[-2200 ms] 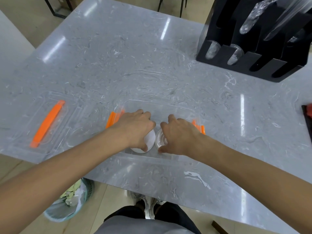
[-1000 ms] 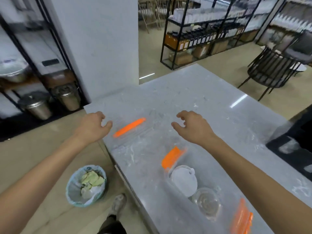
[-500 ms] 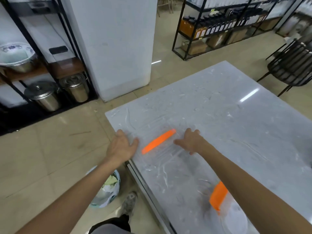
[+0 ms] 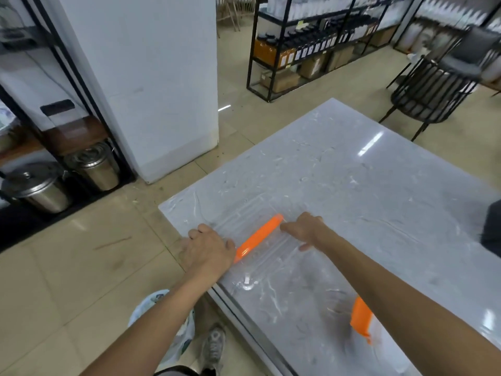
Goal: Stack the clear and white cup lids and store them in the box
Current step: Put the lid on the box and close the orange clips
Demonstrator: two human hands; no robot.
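A clear box lid [image 4: 273, 256] with an orange handle strip [image 4: 257, 238] lies flat at the near left corner of the grey marble table [image 4: 352, 172]. My left hand [image 4: 208, 248] curls over the lid's left edge at the table's rim. My right hand [image 4: 306, 230] grips the lid's right edge, fingers pointing down beside the strip's far end. The clear box [image 4: 376, 335] shows only its orange latch [image 4: 360, 318] at the lower right, mostly behind my right forearm. No cup lids are visible.
A bag-lined waste bin [image 4: 162, 321] stands on the floor under my left arm. Steel pots [image 4: 92, 164] sit by a white pillar [image 4: 151, 77] on the left. A black chair [image 4: 431, 88] and shelving [image 4: 311, 47] stand beyond the table. A dark object [image 4: 490, 229] is at the right edge.
My hands left the cup lids in the box, and my view swung left. Both hands reached the clear box lid at the table's corner and closed on its edges.
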